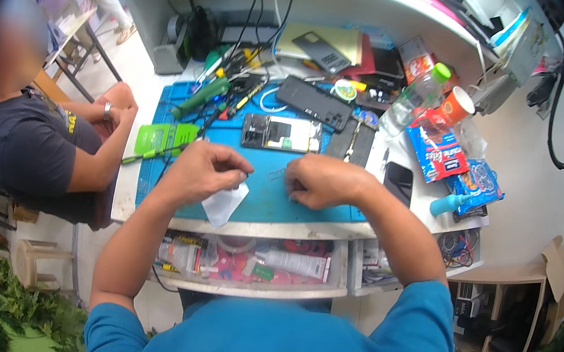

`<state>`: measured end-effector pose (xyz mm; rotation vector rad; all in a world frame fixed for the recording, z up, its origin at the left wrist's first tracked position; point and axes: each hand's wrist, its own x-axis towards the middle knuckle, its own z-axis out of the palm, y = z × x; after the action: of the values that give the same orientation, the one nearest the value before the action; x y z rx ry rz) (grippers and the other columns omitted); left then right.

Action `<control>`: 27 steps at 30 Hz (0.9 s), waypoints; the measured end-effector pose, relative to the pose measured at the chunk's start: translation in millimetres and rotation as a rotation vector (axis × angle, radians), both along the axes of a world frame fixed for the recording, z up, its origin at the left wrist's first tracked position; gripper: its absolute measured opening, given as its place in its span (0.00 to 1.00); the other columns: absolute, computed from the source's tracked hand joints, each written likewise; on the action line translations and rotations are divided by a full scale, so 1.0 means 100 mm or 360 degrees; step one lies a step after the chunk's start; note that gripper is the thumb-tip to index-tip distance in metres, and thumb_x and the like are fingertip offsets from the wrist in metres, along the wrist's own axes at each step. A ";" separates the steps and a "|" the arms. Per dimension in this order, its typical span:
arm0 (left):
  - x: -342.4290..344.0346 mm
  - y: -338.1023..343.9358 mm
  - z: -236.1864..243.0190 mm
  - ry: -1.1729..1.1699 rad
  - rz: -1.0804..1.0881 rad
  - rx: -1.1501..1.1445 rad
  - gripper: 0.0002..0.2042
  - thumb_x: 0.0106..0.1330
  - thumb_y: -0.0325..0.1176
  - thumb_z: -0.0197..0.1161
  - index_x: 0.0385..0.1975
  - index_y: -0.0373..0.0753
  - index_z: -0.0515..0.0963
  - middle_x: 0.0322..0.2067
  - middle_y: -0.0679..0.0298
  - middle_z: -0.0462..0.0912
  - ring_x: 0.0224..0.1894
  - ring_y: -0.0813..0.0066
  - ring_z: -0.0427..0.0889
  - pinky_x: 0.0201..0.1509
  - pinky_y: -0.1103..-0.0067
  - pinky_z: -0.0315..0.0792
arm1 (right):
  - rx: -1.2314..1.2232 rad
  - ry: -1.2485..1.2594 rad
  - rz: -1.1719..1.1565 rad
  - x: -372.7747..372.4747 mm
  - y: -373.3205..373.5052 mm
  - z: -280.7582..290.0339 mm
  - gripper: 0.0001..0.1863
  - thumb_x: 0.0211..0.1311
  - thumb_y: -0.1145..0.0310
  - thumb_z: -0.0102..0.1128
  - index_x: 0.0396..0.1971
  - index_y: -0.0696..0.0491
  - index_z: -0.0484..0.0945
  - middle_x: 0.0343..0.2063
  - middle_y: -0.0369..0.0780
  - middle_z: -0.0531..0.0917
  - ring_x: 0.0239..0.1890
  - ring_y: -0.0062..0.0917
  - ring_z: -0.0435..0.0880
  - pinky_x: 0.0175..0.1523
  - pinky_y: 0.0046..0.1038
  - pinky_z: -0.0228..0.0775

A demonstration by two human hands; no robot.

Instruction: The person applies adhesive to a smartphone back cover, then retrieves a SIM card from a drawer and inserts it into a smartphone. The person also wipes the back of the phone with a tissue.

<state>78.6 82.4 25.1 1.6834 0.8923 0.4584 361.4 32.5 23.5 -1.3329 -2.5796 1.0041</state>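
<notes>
Two hands over the bench [275,228]: left hand [203,173], fingers pinching one white sheet [223,205]; one opened phone [282,134] just beyond both, long axis left to right; right hand [323,183] looks nearer it, fingers curled, can't tell on what; one dark phone [398,181] farther right.

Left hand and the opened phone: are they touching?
Apart. The head view shows a strip of the blue mat between the left hand and the opened phone's lower edge.
</notes>
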 end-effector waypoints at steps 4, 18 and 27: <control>-0.03 0.05 0.00 0.0095 0.0004 0.0027 0.09 0.67 0.27 0.73 0.44 0.30 0.87 0.33 0.65 0.90 0.34 0.83 0.86 0.40 0.84 0.81 | 0.0223 0.0120 -0.0249 0.04 0.05 0.07 0.07 0.59 0.73 0.68 0.35 0.59 0.87 0.31 0.48 0.87 0.39 0.44 0.89 0.47 0.41 0.80; 0.07 0.12 -0.07 0.0105 -0.0016 0.0079 0.09 0.70 0.27 0.71 0.46 0.31 0.86 0.35 0.67 0.89 0.35 0.85 0.85 0.43 0.83 0.80 | 0.0946 -0.0640 -0.0870 0.67 0.85 0.08 0.31 0.45 0.60 0.80 0.49 0.62 0.84 0.52 0.50 0.81 0.59 0.45 0.78 0.64 0.44 0.73; 0.12 0.17 0.00 0.0254 -0.0045 0.0286 0.10 0.69 0.28 0.70 0.47 0.32 0.87 0.34 0.68 0.88 0.35 0.85 0.83 0.42 0.83 0.78 | 0.0955 -0.0293 -0.0932 0.74 0.89 0.10 0.34 0.40 0.64 0.82 0.48 0.60 0.77 0.48 0.51 0.82 0.56 0.47 0.80 0.62 0.43 0.74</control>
<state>90.4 99.0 25.2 1.9155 0.9645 0.3989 435.3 121.6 33.8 -1.8455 -2.0909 0.0130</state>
